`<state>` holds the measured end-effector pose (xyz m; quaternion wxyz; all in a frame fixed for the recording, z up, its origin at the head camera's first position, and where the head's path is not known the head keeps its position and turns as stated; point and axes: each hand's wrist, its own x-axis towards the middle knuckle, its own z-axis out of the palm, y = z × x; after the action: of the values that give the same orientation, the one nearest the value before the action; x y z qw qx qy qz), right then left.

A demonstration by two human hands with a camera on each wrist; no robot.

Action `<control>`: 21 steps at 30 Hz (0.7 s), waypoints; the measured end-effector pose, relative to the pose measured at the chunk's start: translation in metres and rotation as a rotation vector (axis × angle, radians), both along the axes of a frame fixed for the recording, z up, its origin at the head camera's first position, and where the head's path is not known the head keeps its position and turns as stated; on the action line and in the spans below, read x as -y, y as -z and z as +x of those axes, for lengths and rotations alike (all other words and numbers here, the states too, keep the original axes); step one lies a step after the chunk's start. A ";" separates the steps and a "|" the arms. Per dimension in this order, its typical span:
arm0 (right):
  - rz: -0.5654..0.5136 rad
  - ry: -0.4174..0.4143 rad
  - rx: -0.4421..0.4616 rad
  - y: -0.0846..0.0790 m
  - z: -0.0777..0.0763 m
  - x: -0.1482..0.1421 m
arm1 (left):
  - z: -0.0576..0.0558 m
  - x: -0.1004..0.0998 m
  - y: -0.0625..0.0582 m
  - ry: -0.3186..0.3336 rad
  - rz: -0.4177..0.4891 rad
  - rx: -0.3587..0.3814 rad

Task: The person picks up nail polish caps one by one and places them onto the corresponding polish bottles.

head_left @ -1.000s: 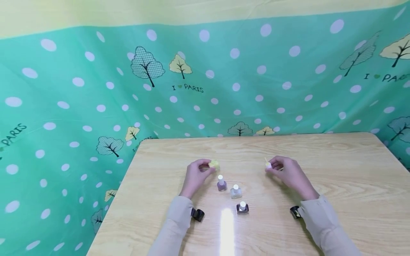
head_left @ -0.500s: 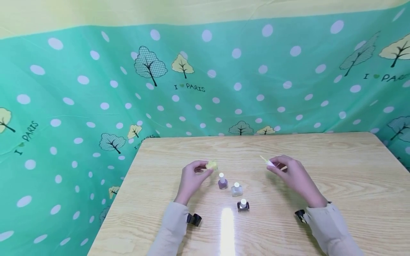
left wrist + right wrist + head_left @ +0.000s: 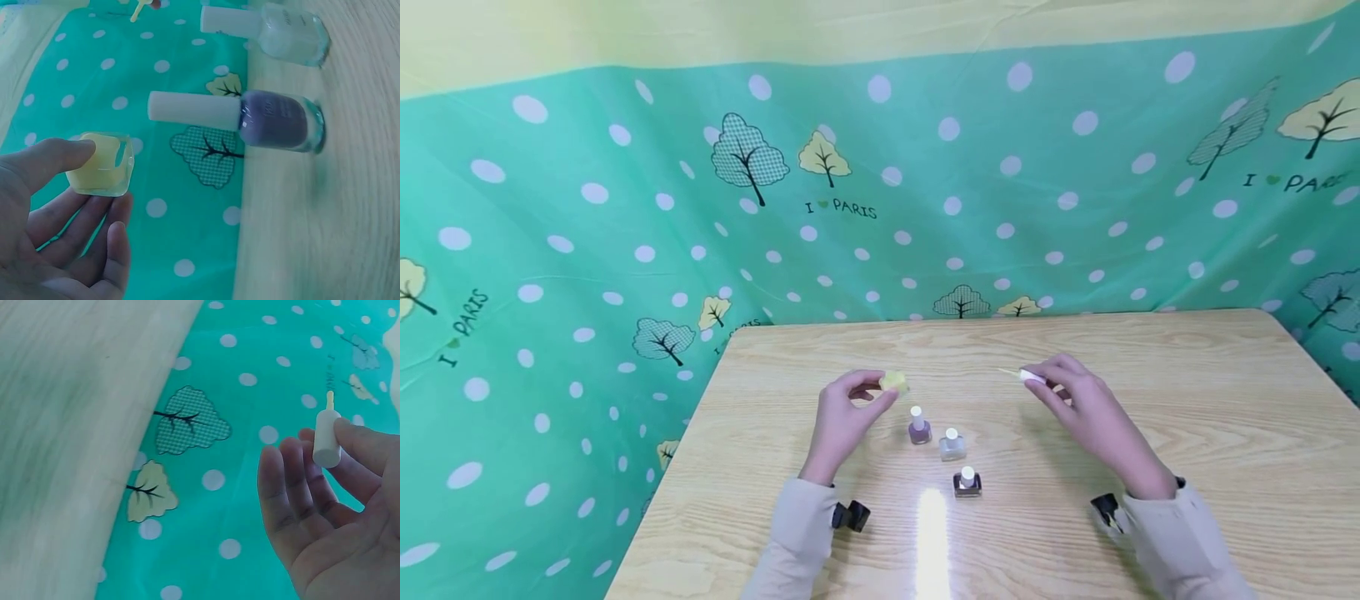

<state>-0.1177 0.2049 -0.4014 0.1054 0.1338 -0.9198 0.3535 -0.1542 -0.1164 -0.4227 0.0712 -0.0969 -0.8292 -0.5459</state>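
My left hand (image 3: 850,417) pinches a small glass nail polish bottle (image 3: 103,165) of yellow polish between thumb and fingers, above the table. Its cap is off. In my right hand (image 3: 1086,408) is the white brush cap (image 3: 327,439), pinched between thumb and finger. Its thin brush (image 3: 1007,372), coated yellow, points left toward the bottle in the head view. A gap separates brush and bottle. Just right of my left hand stands a capped purple nail polish bottle (image 3: 275,120).
A pale, nearly clear polish bottle (image 3: 952,448) and a dark polish bottle (image 3: 967,483), both with white caps, stand nearer the front. Behind the wooden table (image 3: 1225,433) hangs a green dotted curtain (image 3: 880,200).
The brush cap has tilted from brush-up to nearly level, its brush swinging left, and the right hand has risen slightly. The left hand has shifted a little left with the yellow bottle.
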 end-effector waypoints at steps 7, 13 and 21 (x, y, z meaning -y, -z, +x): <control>-0.002 -0.018 -0.096 -0.012 0.005 0.009 | 0.006 -0.010 -0.012 0.044 -0.026 -0.048; -0.031 -0.021 -0.137 -0.021 0.009 0.015 | 0.010 -0.021 -0.020 0.085 -0.052 -0.081; -0.088 -0.017 -0.211 -0.030 0.009 0.023 | 0.015 -0.033 -0.022 0.130 -0.092 -0.121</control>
<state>-0.1086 0.1819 -0.3710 0.2044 0.1734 -0.8859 0.3785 -0.1395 -0.0836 -0.4005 0.0810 -0.1865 -0.8396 -0.5037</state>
